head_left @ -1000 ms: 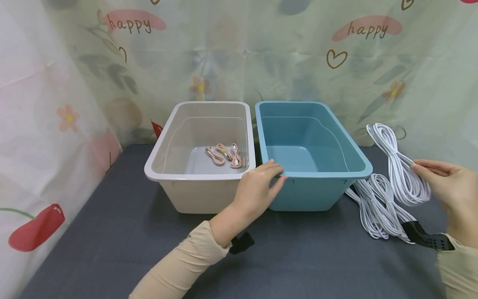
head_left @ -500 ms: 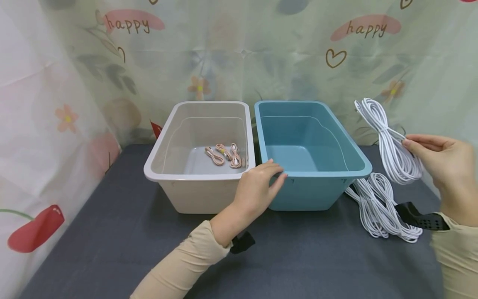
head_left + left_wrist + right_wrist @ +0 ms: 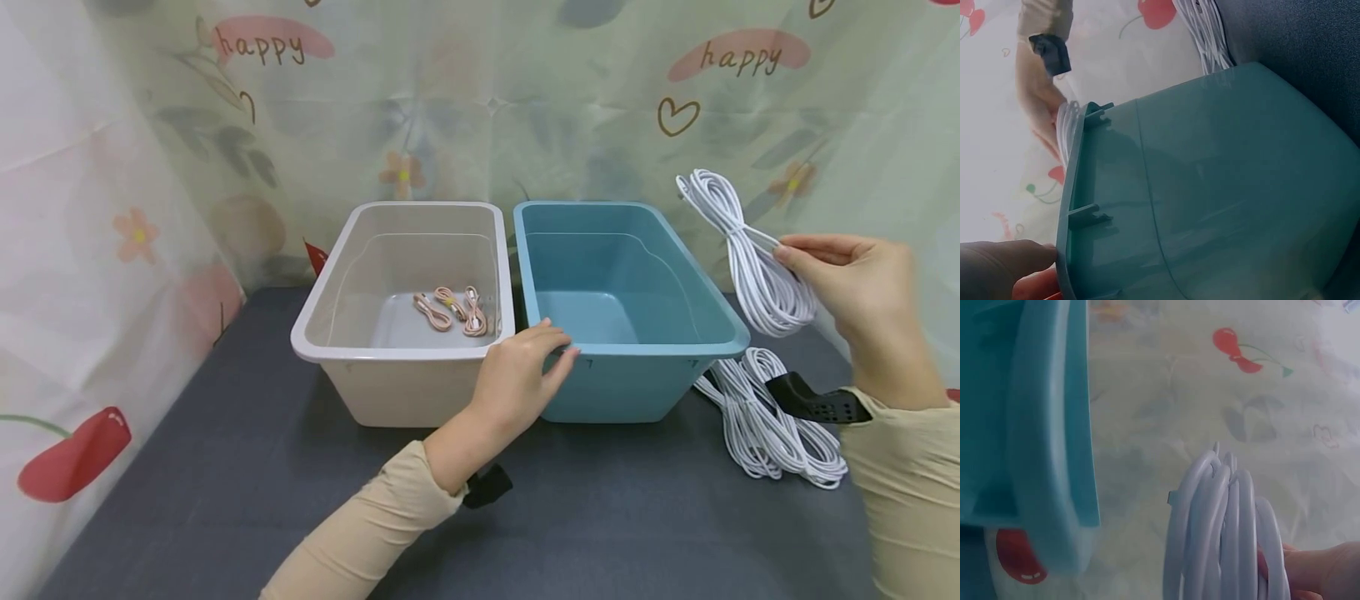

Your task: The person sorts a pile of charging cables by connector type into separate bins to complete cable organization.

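My right hand (image 3: pixel 873 287) pinches a bundled white cable (image 3: pixel 761 271) and holds it up beside the right rim of a blue plastic tub (image 3: pixel 637 351). In the right wrist view, the cable's loops (image 3: pixel 1213 540) fill the lower middle, with the tub's rim (image 3: pixel 1041 437) to their left. At the near left corner of the blue tub, my left hand (image 3: pixel 517 371) grips the rim, thumb and fingers on either side of it. Another stretch of bundled white cable (image 3: pixel 776 429) lies on the dark table, right of the tub and partly hidden by the right wrist strap.
A beige tub (image 3: pixel 405 355) stands directly left of the blue one, with several small pinkish cables (image 3: pixel 450 312) on its floor. Behind both hangs a patterned cloth backdrop (image 3: pixel 465 108). The dark tablecloth (image 3: pixel 600 517) stretches in front of the tubs.
My right hand has raised the white cable bundle off the pile on the right and carried it up and leftward toward the blue tub. My left hand has stayed on the rim.
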### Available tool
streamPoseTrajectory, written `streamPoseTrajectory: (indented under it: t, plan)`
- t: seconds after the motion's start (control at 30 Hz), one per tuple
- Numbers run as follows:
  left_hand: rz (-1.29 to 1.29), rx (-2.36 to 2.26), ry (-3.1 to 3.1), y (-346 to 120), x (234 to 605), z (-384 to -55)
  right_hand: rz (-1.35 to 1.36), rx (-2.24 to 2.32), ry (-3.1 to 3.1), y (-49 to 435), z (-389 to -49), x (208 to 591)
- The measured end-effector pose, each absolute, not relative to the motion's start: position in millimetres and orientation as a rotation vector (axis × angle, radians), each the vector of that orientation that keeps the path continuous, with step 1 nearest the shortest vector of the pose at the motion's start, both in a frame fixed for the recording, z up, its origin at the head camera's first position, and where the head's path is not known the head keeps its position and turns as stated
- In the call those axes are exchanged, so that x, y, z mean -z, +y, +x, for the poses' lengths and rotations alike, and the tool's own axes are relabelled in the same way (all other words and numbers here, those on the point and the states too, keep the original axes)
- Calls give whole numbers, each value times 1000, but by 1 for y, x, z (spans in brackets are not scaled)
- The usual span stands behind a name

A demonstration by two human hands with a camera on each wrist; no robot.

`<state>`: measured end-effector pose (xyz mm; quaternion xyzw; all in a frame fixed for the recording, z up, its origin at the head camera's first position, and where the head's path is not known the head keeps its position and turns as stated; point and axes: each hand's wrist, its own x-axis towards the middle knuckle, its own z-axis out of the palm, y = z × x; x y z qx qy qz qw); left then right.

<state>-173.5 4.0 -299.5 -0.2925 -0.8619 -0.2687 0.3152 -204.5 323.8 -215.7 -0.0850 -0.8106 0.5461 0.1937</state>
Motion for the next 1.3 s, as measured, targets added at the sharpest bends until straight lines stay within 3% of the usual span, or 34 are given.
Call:
streamPoseTrajectory:
  t: [0.67,1.3]
  plan:
    - [-773,723,-2276,4,299,-174,-163,-1455,-2426,282,-250,197]
    - [-777,715,-2283,4,300,-173,-247,-1305,-2577,262,-292,212]
